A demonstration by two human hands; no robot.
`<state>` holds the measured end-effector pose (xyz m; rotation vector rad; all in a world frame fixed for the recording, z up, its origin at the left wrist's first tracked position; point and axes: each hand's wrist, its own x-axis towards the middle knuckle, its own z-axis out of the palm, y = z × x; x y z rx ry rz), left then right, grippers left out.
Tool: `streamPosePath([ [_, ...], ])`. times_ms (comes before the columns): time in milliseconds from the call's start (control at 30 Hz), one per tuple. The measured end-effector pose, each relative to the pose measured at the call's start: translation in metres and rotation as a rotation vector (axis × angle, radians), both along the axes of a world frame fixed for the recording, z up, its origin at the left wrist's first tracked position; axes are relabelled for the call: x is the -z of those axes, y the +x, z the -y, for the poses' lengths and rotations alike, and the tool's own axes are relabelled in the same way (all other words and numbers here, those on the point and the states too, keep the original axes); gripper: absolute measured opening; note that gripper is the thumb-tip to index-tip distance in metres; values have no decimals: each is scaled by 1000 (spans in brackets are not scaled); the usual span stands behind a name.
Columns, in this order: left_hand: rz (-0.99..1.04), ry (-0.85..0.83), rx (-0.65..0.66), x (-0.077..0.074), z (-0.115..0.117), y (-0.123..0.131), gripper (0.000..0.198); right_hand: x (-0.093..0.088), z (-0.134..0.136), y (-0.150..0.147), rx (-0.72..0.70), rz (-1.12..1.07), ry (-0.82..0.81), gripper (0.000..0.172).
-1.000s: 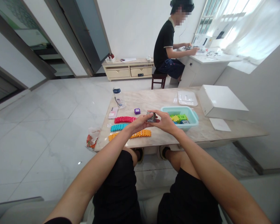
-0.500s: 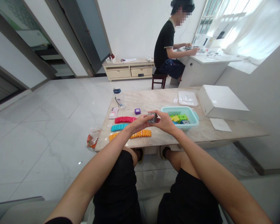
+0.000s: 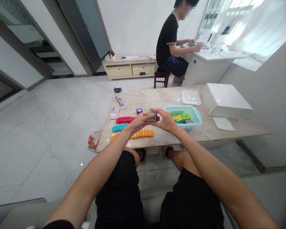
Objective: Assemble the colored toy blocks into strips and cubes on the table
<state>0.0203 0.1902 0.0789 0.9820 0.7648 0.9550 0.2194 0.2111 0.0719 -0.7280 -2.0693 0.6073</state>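
Between my two hands is a small grey-and-black block cube (image 3: 153,116), held just above the table. My left hand (image 3: 140,122) grips its left side, and my right hand (image 3: 167,122) has its fingers closed on the right side. Behind them sits a purple block cube (image 3: 139,110). To the left lie strips of joined toy blocks: a red strip (image 3: 124,120), a blue strip (image 3: 118,128) and an orange strip (image 3: 144,134). My left forearm partly covers the blue and orange strips. Right of my hands, a mint-green basin (image 3: 197,124) holds green, yellow and blue pieces (image 3: 181,118).
On the table stand a water bottle (image 3: 119,98), a phone (image 3: 114,113), a white square piece (image 3: 111,126), a clear lid (image 3: 191,97), a white box (image 3: 226,100) and a white sheet (image 3: 223,123). Another person (image 3: 168,41) sits at a desk beyond. A plastic bag (image 3: 94,139) is at the left edge.
The block cube has been turned in my hands, so a striped face now shows. My view has tilted slightly, shifting the table up a little.
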Motion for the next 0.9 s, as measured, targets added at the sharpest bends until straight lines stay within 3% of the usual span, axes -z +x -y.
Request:
streamPosePath([
  [267,11,-24,74,1,3,0,55,2,0,5,-42,21,-46,68],
  [500,-23,-30,160,11,0,-9,51,3,-1,4,-35,28,-37,58],
  [733,50,-42,103,15,-2,-10,45,5,-3,3,-31,32,-3,54],
  [900,20,-48,68,9,-2,-8,43,7,-2,2,-11,32,0,53],
])
